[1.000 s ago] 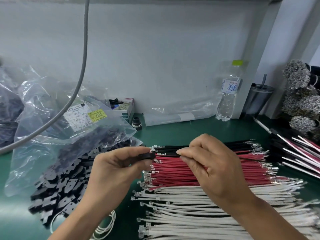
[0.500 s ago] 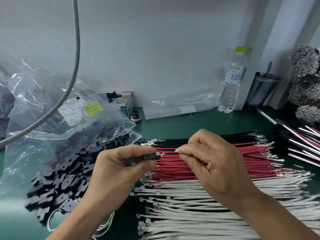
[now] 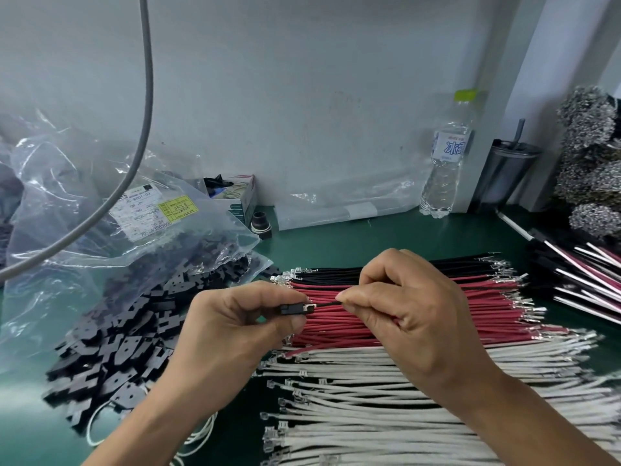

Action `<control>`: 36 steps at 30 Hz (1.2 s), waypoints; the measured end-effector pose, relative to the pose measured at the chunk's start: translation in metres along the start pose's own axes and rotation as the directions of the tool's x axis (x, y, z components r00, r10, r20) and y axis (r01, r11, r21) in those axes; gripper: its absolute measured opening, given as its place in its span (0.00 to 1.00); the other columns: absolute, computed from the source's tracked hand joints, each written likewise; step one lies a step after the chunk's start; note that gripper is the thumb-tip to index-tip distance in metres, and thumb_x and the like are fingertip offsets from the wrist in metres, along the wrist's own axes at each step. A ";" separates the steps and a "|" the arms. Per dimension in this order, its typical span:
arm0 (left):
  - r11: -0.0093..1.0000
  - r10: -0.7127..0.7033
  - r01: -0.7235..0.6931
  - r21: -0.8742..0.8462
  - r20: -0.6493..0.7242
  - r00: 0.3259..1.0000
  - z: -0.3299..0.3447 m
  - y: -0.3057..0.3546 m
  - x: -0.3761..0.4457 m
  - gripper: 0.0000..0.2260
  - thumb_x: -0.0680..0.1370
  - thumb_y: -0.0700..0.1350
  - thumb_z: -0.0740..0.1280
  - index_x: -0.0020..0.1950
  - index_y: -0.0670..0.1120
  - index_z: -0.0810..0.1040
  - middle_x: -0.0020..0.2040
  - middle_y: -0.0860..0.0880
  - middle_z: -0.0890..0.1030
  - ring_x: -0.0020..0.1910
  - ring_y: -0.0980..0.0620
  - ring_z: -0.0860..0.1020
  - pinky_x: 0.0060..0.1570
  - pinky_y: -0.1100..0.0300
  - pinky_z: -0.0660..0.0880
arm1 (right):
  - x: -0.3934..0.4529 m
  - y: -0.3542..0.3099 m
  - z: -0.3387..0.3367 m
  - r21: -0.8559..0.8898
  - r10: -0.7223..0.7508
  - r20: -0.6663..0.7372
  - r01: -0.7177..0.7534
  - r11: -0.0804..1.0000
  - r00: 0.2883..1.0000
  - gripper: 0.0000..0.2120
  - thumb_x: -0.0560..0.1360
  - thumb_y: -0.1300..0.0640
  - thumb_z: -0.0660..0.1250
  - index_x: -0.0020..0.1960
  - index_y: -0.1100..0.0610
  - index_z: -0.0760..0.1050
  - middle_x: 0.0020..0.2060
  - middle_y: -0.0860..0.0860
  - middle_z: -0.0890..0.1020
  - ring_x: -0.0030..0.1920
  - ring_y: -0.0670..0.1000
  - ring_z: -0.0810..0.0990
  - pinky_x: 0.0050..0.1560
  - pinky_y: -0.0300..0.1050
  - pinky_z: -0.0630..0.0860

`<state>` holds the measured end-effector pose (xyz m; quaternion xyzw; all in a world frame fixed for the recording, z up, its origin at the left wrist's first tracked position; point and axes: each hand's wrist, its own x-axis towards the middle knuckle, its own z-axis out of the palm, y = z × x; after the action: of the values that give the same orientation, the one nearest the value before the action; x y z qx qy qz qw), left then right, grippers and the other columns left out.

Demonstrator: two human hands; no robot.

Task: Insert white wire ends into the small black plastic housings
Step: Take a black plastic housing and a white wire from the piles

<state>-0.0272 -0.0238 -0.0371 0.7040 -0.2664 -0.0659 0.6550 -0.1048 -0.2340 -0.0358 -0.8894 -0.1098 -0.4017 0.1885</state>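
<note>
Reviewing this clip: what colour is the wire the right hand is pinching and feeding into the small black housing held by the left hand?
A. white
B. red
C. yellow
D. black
D: the right hand pinches a thin black wire whose end meets the housing held by the left hand.

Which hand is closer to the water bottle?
The right hand. It is in front of the water bottle and a little to its left, pinching a thin black wire. The left hand holds a small black housing farther left.
</note>
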 end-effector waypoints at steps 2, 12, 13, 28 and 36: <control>1.000 -0.001 0.001 -0.002 0.005 1.000 -0.001 -0.001 0.000 0.10 0.66 0.40 0.78 0.45 0.51 0.89 0.43 0.44 0.87 0.37 0.50 0.84 0.37 0.61 0.82 | -0.001 0.000 0.000 0.030 0.005 0.025 -0.005 1.000 1.000 0.05 0.76 0.54 0.73 0.47 0.53 0.87 0.39 0.45 0.76 0.40 0.48 0.76 0.36 0.46 0.75; 0.961 0.116 -0.112 0.254 -0.001 0.993 0.002 -0.005 0.001 0.14 0.68 0.36 0.80 0.45 0.54 0.89 0.42 0.52 0.87 0.37 0.55 0.84 0.38 0.69 0.78 | -0.003 -0.007 0.009 0.076 0.066 0.104 -0.074 0.994 0.992 0.07 0.77 0.51 0.70 0.46 0.52 0.85 0.39 0.43 0.76 0.41 0.46 0.76 0.37 0.47 0.76; 0.968 0.100 -0.095 0.234 -0.009 0.995 0.002 -0.005 0.001 0.14 0.68 0.36 0.80 0.45 0.55 0.89 0.42 0.51 0.87 0.37 0.55 0.84 0.37 0.68 0.78 | -0.004 -0.007 0.010 0.073 0.068 0.102 -0.076 0.994 0.992 0.07 0.77 0.51 0.70 0.46 0.52 0.85 0.40 0.43 0.76 0.41 0.46 0.76 0.37 0.47 0.76; 0.993 0.061 -0.060 0.101 -0.005 0.998 0.003 -0.002 -0.001 0.10 0.65 0.44 0.78 0.45 0.53 0.89 0.41 0.47 0.88 0.38 0.47 0.85 0.40 0.61 0.83 | -0.005 -0.009 0.011 0.049 0.062 0.093 -0.067 0.997 0.994 0.08 0.78 0.51 0.68 0.46 0.53 0.83 0.41 0.43 0.77 0.42 0.46 0.77 0.39 0.46 0.76; 0.988 0.085 -0.083 0.129 -0.006 0.996 0.001 -0.003 -0.001 0.08 0.66 0.45 0.78 0.45 0.54 0.89 0.37 0.46 0.86 0.33 0.50 0.83 0.35 0.63 0.80 | -0.003 -0.015 0.019 0.042 0.027 0.076 -0.030 0.999 0.997 0.12 0.80 0.50 0.64 0.46 0.56 0.82 0.41 0.45 0.76 0.42 0.46 0.75 0.40 0.42 0.75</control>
<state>-0.0276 -0.0240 -0.0403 0.7334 -0.2958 -0.0169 0.6119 -0.0987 -0.2128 -0.0460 -0.9011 -0.1131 -0.3625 0.2092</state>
